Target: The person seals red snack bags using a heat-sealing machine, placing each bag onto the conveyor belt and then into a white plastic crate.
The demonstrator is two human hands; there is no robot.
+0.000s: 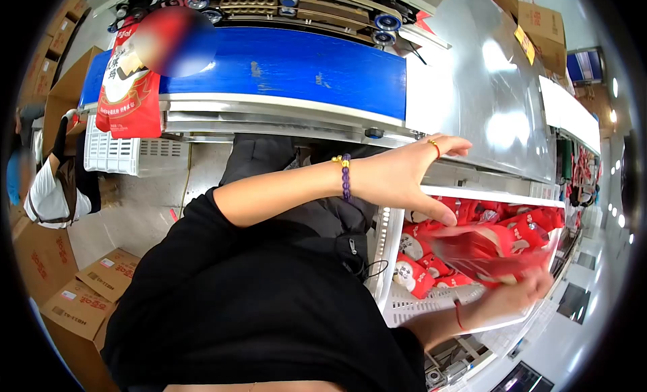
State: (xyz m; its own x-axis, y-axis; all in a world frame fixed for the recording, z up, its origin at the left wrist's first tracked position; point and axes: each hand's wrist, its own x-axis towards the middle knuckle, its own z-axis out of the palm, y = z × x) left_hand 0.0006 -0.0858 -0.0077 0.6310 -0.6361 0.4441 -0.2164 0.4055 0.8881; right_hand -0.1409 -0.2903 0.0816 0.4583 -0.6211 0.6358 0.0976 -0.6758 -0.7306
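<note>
Blur is being cast over the right hand (526, 289), by which a bundle of flat red foil packets (482, 252) is being clutched above a white slotted plastic crate (385, 240). Its fingers are being curled round the bundle's lower edge, though their exact grip cannot be told. More red packets with round white labels (412, 247) are being held in the crate. The left hand (404, 176), with a beaded bracelet at the wrist, is being stretched over the crate's far rim, fingers straight and close together, thumb spread apart, nothing being grasped. A red printed bag (128, 88) is being supported by a blue conveyor belt (303, 68).
</note>
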